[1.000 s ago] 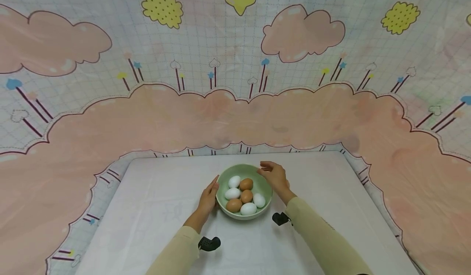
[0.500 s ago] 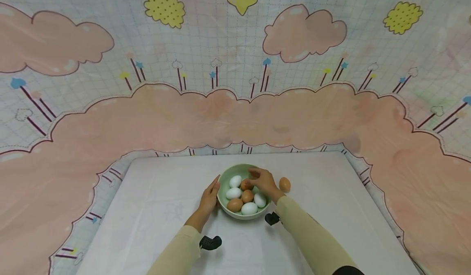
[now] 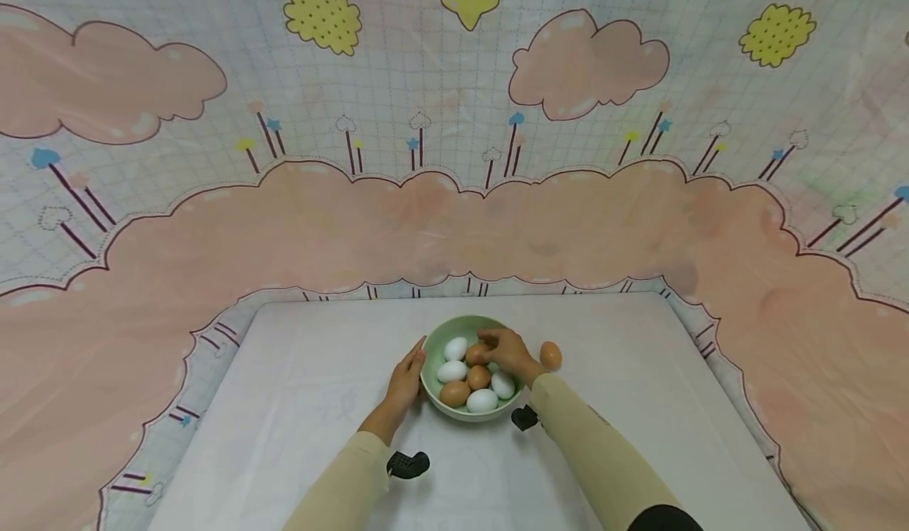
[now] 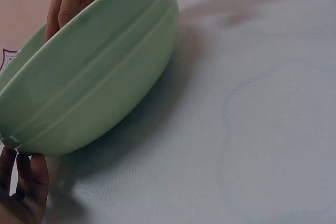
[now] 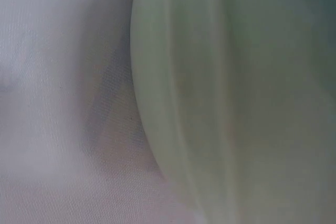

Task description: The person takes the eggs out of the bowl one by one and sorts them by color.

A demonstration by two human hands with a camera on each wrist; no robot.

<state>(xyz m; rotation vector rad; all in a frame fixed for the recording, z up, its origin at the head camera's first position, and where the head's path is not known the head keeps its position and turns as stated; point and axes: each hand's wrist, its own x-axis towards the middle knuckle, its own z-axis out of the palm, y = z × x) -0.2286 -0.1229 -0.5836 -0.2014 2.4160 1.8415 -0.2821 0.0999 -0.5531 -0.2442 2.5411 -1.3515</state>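
Note:
A light green bowl [image 3: 465, 327] stands on the table in the head view, with several white and brown eggs inside. The straight fingers of my left hand [image 3: 406, 377] rest along the bowl's left outer side; the left wrist view has those fingertips [image 4: 38, 169] against its lower wall. Reaching in over the right rim, my right hand [image 3: 513, 355] pinches the brown egg [image 3: 475, 355] farthest back in the bowl. White eggs [image 3: 452, 371] lie to its left and front. In the right wrist view the bowl wall [image 5: 210, 98] fills much of the picture, and the hand is hidden.
One more brown egg [image 3: 550, 356] lies on the white tabletop [image 3: 319, 357], just right of the bowl and beside my right wrist. A patterned cloth [image 3: 461, 231] hangs behind the table and spreads round its sides.
My right hand has moved left and down from above the right rim onto the brown egg at the back. The egg on the table, mostly hidden earlier, now shows. The left hand stays at the bowl.

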